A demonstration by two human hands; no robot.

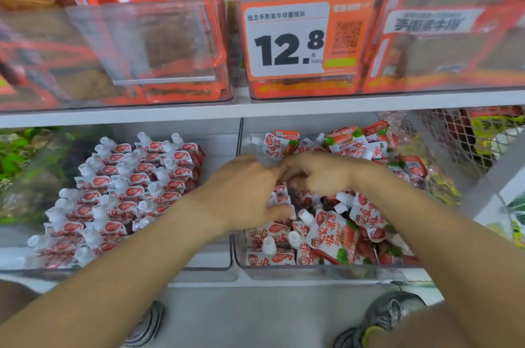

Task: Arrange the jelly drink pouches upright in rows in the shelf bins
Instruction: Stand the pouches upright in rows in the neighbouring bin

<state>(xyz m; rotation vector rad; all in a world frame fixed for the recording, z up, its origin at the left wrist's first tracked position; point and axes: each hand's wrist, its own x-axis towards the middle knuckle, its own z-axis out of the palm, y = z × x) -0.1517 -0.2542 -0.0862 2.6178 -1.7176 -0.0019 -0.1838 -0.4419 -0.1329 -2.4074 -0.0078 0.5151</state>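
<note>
Head view, looking down at lower shelf (255, 109) with two clear bins side by side.

Left bin (216, 234): jelly drink pouches (133, 191) upright in tidy rows, white caps up, filling left and middle of bin; strip along right wall bare.

Right bin (326, 269): loose pouches (335, 231) jumbled, lying at mixed angles, some flat near front wall, more heaped at back wall. A few along left wall stand roughly upright.

Left hand (244, 191) over divider between the two bins, reaching into left side of right bin. Fingers curled down among pouches, thumb low near a white cap; can't tell if anything is actually gripped.

Right hand (321, 174) over middle of right bin, near back. Fingers curled narrow, tips meeting left hand's fingertips; whatever sits between them hidden by knuckles, so grip not readable.

Upper shelf: clear bins of orange snack packs (142, 43), orange price tag (287, 40) reading 12.8 on front of middle one.

Far right of lower shelf: wire mesh basket (454, 140) with mixed packets, blurred.

Bottom edge: grey floor, two shoes (392, 313).
</note>
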